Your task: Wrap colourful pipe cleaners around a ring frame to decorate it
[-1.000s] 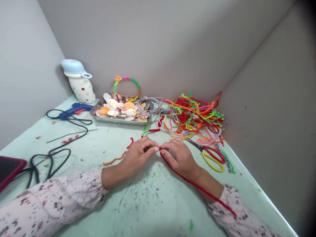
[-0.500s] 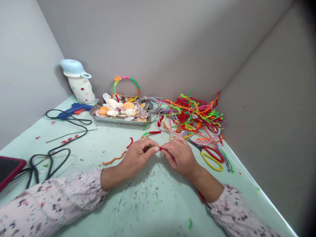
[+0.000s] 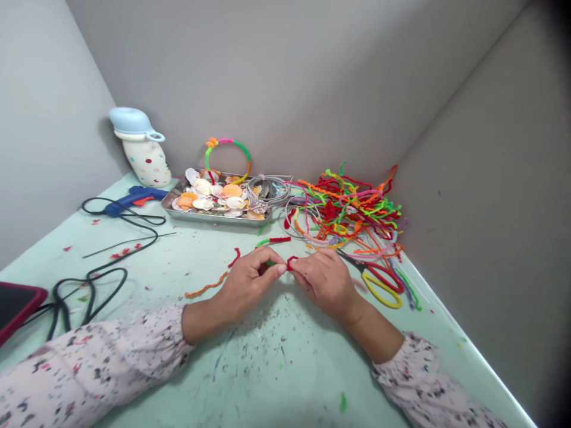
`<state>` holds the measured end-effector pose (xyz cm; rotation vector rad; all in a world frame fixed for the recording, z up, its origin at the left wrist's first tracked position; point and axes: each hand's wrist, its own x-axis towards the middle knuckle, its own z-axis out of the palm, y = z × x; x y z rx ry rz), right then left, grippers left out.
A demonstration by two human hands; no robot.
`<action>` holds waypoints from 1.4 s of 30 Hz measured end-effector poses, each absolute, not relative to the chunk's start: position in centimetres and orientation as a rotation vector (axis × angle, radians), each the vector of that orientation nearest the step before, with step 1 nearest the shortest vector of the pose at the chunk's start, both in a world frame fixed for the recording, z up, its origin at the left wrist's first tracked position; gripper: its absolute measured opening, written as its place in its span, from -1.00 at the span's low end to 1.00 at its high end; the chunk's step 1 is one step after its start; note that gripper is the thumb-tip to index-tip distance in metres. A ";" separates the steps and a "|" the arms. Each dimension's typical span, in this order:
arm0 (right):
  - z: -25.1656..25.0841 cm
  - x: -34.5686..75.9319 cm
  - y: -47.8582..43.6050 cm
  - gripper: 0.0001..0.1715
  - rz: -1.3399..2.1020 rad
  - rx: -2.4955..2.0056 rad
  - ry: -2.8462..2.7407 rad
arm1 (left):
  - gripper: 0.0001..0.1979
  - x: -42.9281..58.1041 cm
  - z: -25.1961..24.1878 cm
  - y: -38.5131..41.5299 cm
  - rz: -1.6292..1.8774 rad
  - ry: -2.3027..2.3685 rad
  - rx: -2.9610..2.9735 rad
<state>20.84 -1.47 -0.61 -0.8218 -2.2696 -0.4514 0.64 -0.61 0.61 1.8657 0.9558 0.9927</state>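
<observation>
My left hand [image 3: 250, 280] is closed in a pinch, thumb against fingers, with a bit of green fuzzy pipe cleaner showing under its index finger. Close against it, my right hand [image 3: 325, 279] pinches a red pipe cleaner [image 3: 292, 260], which curls in a small loop between the two sets of fingertips. Fingers cover most of the piece. Just beyond the hands lies a green and red pipe cleaner [image 3: 279, 239]. Beside my left hand are an orange pipe cleaner piece [image 3: 206, 288] and a short red piece [image 3: 234, 257].
A metal tray [image 3: 214, 220] of seashells stands at the back, with a multicoloured hoop [image 3: 243, 147] upright in it. Right of it are tangled pipe cleaners [image 3: 357, 202] and scissors [image 3: 382, 289]. Leftward are a blue glue gun [image 3: 127, 202], its black cord, a bottle [image 3: 145, 154] and a phone [image 3: 20, 306].
The red pipe cleaner now bends up in a small loop between my fingertips. The red end that showed below my right forearm is out of sight. Both hands have barely moved.
</observation>
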 end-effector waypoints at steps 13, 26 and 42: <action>-0.2 20.6 -1.7 -0.83 -0.320 -0.841 -2.220 | -0.79 0.6 0.8 -0.8 0.963 0.952 1.854; -0.6 21.1 -1.0 -0.93 -0.083 -0.921 -2.129 | -0.77 0.5 0.4 -0.5 0.865 0.993 1.789; -0.7 20.6 -1.2 -0.90 -0.088 -0.910 -2.192 | -0.83 0.7 0.4 -0.8 0.890 0.947 2.025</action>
